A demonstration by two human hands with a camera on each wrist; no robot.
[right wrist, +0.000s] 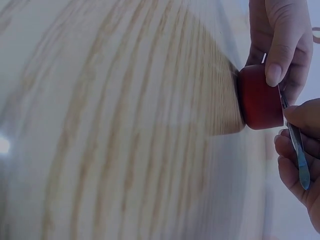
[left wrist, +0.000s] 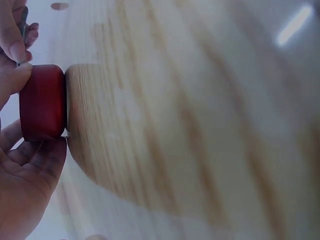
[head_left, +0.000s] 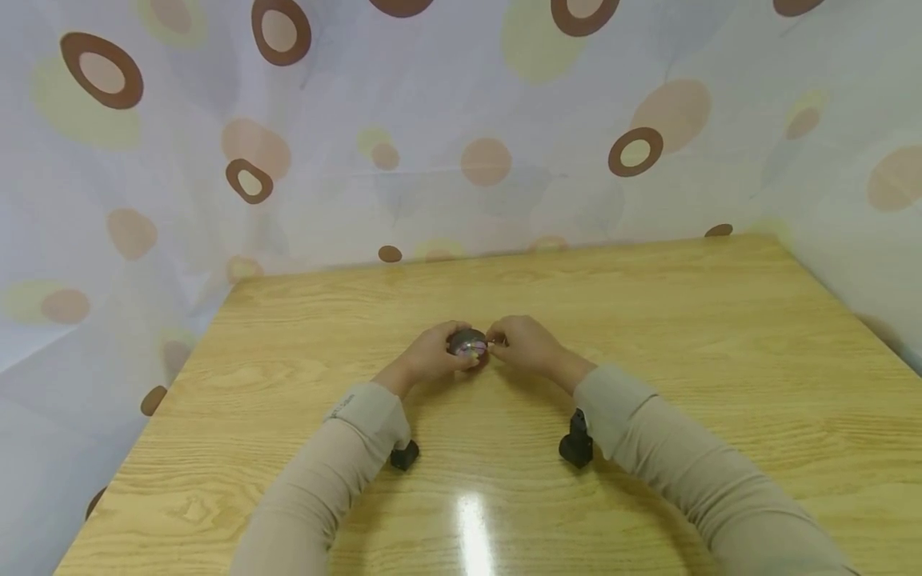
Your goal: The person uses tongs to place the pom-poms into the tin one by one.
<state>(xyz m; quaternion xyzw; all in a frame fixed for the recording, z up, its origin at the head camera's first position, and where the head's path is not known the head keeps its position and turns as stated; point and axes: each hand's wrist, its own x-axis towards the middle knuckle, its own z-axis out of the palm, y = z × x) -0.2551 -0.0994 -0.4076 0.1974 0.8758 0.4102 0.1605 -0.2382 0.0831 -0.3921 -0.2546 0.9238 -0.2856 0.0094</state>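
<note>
A short red cylinder (left wrist: 44, 102) stands on the table in both wrist views. From above, in the head view, its round shiny top (head_left: 470, 344) shows pinkish patches. My left hand (head_left: 435, 352) grips it from the left, thumb and fingers on opposite sides. My right hand (head_left: 529, 344) is at its right edge, pinching slim metal tweezers (right wrist: 296, 142) between thumb and fingers. Their narrow end reaches the cylinder's top face; the rounded end points back past the palm. Whether the tip touches anything there is hidden.
Under both hands lies a wood-grain tabletop (head_left: 288, 344). A white cloth with brown and yellow spots (head_left: 432, 96) hangs behind and along the sides. Black wrist cameras (head_left: 576, 440) jut from the sleeves just above the table.
</note>
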